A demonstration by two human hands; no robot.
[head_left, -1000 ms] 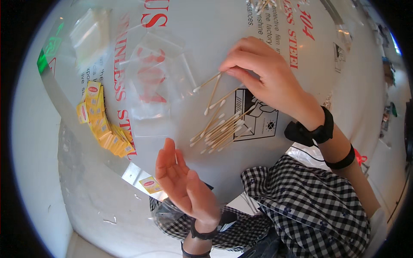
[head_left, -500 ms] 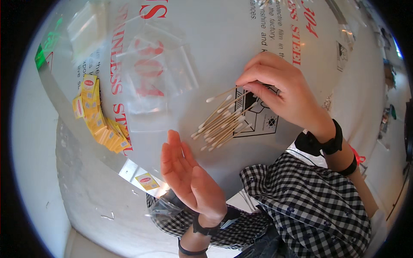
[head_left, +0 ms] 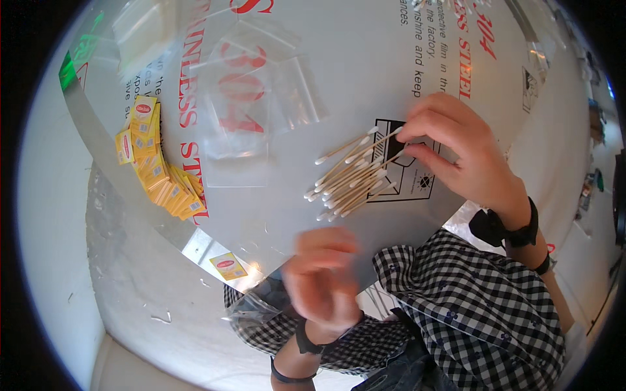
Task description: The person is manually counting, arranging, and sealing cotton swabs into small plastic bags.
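Observation:
A loose pile of cotton swabs (head_left: pixel 352 182) with pale wooden sticks and white tips lies on the grey film-covered tabletop (head_left: pixel 352 72). At the pile's upper right is my right hand (head_left: pixel 456 146). Its thumb and index fingertip are apart, close to the swab ends, with no swab clearly gripped. Nearer to me, just below the pile, my left hand (head_left: pixel 323 274) is smeared by motion, its fingers seemingly bent. Flat clear plastic bags (head_left: pixel 238 163) lie left of the swabs.
Overlapping yellow packets (head_left: pixel 153 169) form a curved row at the left. One more yellow packet (head_left: pixel 228 266) sits by the near table edge. Clear bags (head_left: pixel 143 36) are stacked at the far left. More swabs (head_left: pixel 450 5) show at the top edge.
My left hand, earlier stretched flat beside the pile, has moved right and blurred. My right hand's thumb and index finger have parted, and a swab near them now lies with the others.

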